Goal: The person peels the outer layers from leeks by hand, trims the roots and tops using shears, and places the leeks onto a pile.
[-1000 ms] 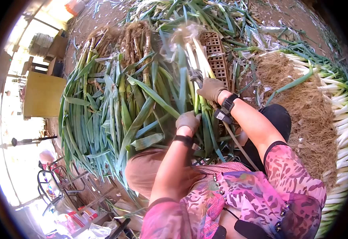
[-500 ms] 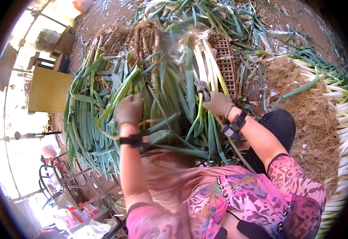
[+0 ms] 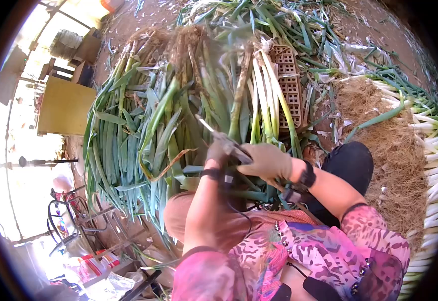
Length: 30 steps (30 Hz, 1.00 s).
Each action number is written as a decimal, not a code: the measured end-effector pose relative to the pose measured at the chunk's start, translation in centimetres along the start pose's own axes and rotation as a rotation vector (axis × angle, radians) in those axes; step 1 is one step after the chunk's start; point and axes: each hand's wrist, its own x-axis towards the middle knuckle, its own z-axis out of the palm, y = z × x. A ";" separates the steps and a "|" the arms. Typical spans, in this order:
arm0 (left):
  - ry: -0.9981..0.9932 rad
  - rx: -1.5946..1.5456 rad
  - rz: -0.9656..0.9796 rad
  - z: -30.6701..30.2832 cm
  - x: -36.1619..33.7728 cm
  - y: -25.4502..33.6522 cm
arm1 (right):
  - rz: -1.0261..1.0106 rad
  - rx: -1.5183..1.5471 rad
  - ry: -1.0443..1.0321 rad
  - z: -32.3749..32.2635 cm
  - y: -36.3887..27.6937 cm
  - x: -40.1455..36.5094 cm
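Note:
My right hand [image 3: 269,161], in a tan glove, is closed around a dark air blow gun [image 3: 240,154] whose thin metal nozzle points up and left. My gloved left hand [image 3: 220,149] meets the gun near its nozzle; motion blurs its fingers. Beyond both hands lies a thick layer of long green onions [image 3: 116,143], with brown roots and soil-stained stalks at the far end. A few white-stalked, stripped green onions [image 3: 265,98] lie right of these, against a tan plastic crate [image 3: 285,75].
On the right, a long row of cleaned green onions [image 3: 434,173] has its matted roots [image 3: 379,165] toward me. Loose leaves [image 3: 304,30] are heaped at the back. A yellow panel [image 3: 64,108] and a metal frame [image 3: 76,220] stand left.
My left hand has moved right, away from the leaves, to meet the blow gun. My right hand has come down slightly, and the gun now tilts left. The stripped stalks lie against the crate.

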 end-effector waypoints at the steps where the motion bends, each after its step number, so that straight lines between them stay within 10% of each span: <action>1: 0.001 -0.047 0.023 0.5 -0.5 -1.0 | -0.007 0.032 -0.004 0.3 0.0 1.4; 7: 0.183 -0.218 0.356 -2.0 0.2 -1.7 | -0.088 0.022 0.238 -0.9 0.1 3.8; 30: 0.073 -0.458 0.133 -0.4 3.8 -1.5 | 0.178 -0.141 0.027 2.4 3.5 -2.1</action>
